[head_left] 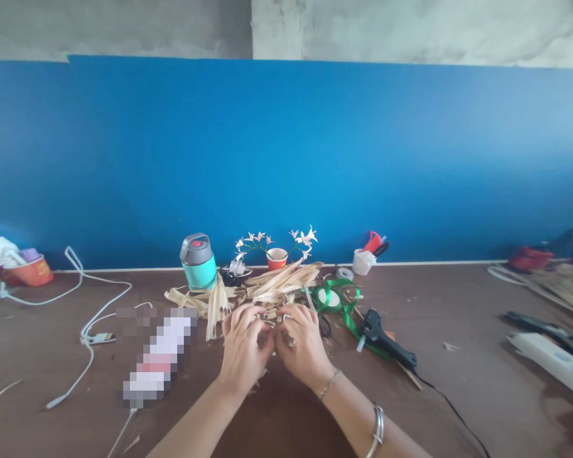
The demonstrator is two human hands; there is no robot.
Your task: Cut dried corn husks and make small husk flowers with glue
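My left hand and my right hand meet at the middle of the brown table, fingers curled and thumbs close together. Each is closed in a pinch; what they hold between the fingertips is too small to make out. Just beyond the fingers lies a pile of dry, pale husks. Behind it stands a red paper cup with white flowers on green stems. Green ribbon lies right of the pile, beside a black glue gun.
A turquoise flask stands behind the left hand. White cables and a blurred-out object lie to the left. At the back right is a white cup with pens. A white tool rests far right.
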